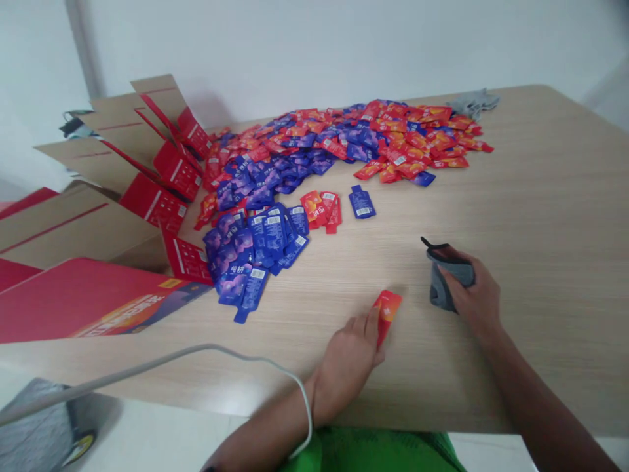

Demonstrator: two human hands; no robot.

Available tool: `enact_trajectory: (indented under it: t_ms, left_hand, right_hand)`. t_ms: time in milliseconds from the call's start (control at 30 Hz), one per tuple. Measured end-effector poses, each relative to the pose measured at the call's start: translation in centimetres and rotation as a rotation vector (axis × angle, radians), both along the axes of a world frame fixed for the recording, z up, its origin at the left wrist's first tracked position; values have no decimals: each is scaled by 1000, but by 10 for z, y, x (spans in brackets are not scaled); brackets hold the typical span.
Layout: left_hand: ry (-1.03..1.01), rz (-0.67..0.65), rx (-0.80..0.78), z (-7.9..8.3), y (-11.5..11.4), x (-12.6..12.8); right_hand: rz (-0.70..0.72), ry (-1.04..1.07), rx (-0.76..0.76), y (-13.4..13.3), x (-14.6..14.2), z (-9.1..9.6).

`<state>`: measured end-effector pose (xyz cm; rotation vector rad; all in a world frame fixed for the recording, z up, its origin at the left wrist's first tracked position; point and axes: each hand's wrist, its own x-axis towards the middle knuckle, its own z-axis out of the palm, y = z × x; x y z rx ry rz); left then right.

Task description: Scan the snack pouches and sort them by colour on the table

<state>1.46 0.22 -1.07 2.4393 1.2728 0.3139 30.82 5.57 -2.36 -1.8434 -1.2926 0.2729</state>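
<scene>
My left hand (350, 357) rests near the table's front edge, its fingers pinching a red sachet (388, 313) that lies flat on the wood. My right hand (472, 296) is wrapped round a grey handheld scanner (445, 278), which points down at the table just right of that sachet. A grey cable (206, 354) loops over my left wrist. Further back lies a small heap of blue sachets (255, 252) and a wide spread of red and blue sachets (344, 141).
Folded red and brown cardboard boxes (147, 164) stand at the left. A flat red box (83, 298) lies at the front left. A grey cloth (474, 101) sits at the far right end of the sachets. Wooden table (540, 196).
</scene>
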Motion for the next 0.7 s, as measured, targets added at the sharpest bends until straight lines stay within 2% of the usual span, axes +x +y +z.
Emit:
enact_trajectory:
  t_ms: [167,233,333,467,600,700]
  left_hand:
    - [-227,58,-129,4,18,-21]
    - [-397,114,-209,2,28,-32]
    - [-747,268,-406,0,40,-46]
    - [-1004,465,-567,4,52,-58]
    - [-1081,513,-579,13,79,-58]
    - [-1076,491,-488,19,120,-51]
  right_hand:
    - [11,14,-10,0,-1,-1]
    - [12,18,-1,0,0,-2]
    - [3,37,-6,2,1,-5]
    - [15,58,-28,2,4,-7]
    - [37,71,-37,2,5,-8]
    - [39,76,-56,3,6,-9]
